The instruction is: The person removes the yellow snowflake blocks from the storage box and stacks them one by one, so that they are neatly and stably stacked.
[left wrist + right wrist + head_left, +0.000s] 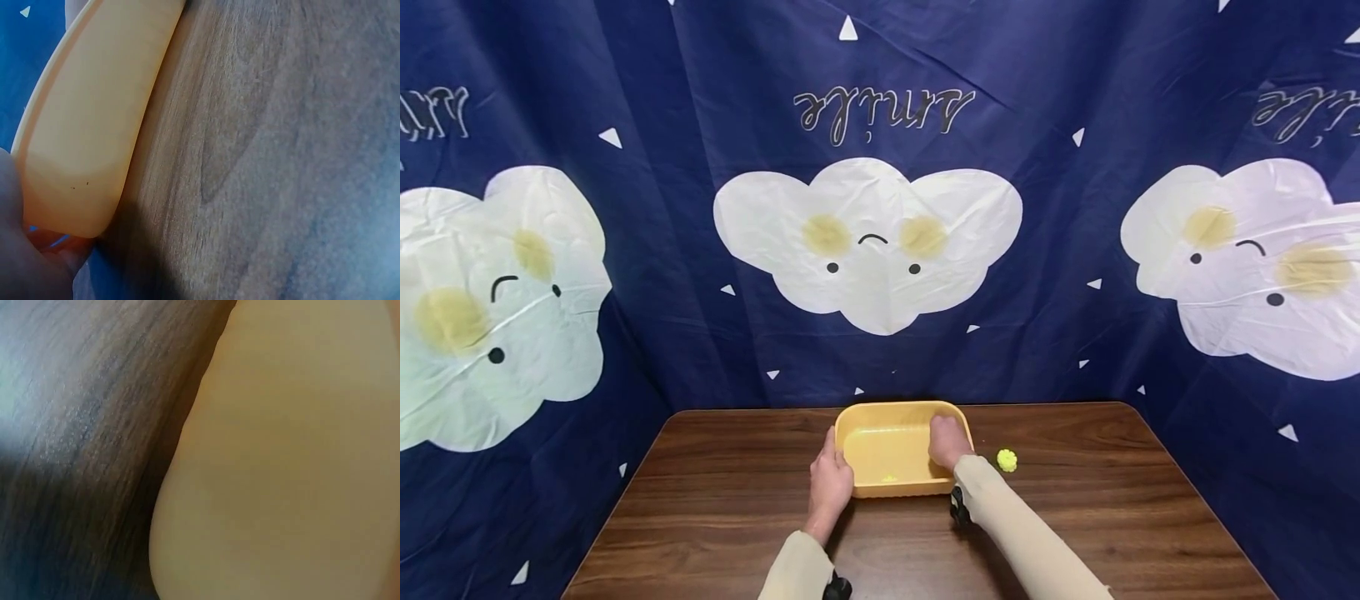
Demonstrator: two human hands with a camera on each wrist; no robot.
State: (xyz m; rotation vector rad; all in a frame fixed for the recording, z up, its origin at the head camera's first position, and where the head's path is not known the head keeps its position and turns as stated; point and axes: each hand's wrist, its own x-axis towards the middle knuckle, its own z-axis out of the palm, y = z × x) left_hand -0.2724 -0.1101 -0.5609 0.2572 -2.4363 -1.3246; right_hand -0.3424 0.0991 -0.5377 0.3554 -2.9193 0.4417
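Observation:
A yellow rectangular plastic box (pixel 891 491) with a raised rim stands on the table near its far edge. Around its left end, my left hand (pixel 831 482) grips the wall, with fingers along the outside. The left wrist view shows the thumb side of that hand at the rim of the box (pixel 87 125). My right hand (pixel 948 442) reaches over the front right of the rim and is bent down inside the box. Its fingertips are hidden, so what they hold or touch is not visible. Only the box's outer wall (pixel 281 456) and the table fill the right wrist view.
A small lime-green, flower-shaped piece (pixel 1007 460) lies on the table right of the box. The brown wood-grain table (pixel 722 500) meets dark blue curtains (pixel 662 208) with cloud prints at the back and both sides.

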